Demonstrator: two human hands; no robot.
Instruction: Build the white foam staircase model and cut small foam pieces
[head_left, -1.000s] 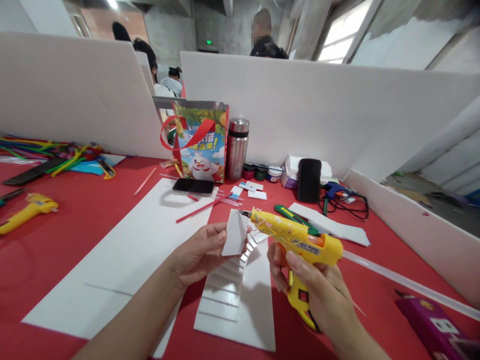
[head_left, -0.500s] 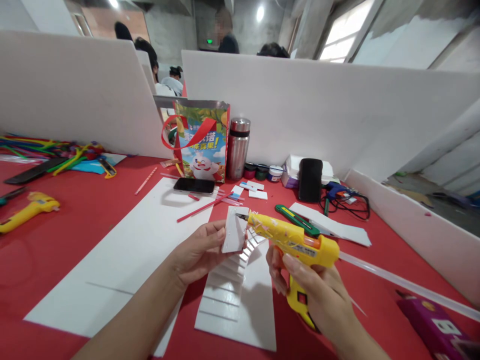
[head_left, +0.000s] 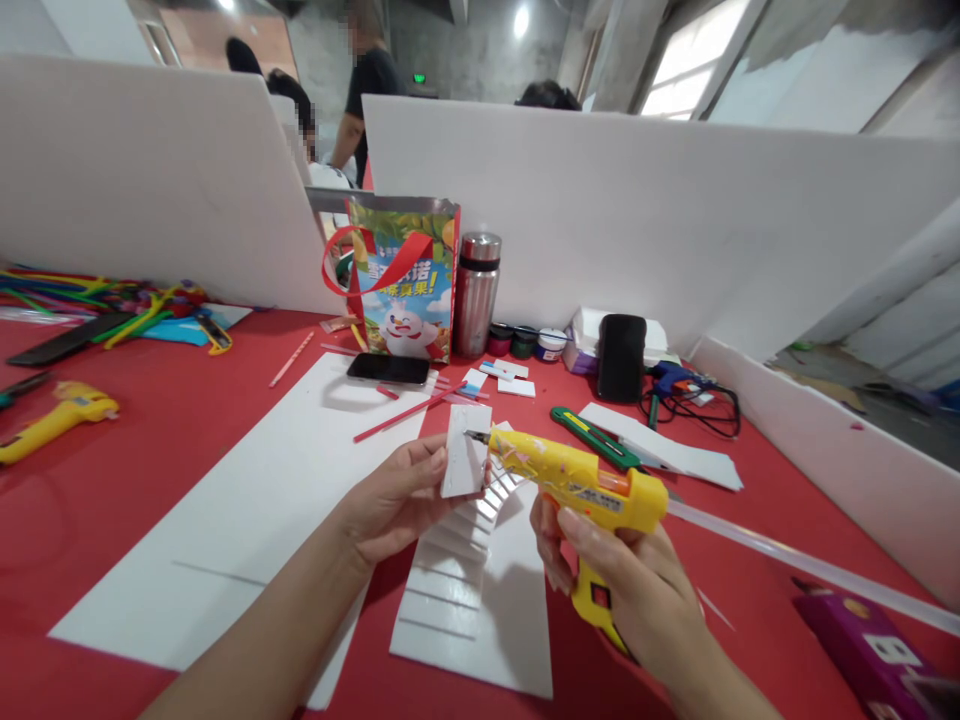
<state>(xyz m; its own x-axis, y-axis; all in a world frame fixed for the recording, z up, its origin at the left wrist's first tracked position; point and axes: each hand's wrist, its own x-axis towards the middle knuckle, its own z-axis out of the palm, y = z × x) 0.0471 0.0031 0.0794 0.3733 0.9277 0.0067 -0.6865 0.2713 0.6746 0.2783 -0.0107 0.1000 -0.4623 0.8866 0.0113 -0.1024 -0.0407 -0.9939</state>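
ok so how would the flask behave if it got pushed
The flask may tip if pushed high up, since it stands tall and narrow. Once down, its round body would probably roll. The smooth, shiny metal could feel slippery.

Left hand: some fingers hidden behind white card.
Held glue gun: grip partly covered by right hand; label too small to read.
Stepped strip: partly behind card.
Glue stick: cut by right edge.
Spare glue gun: cut by left edge.
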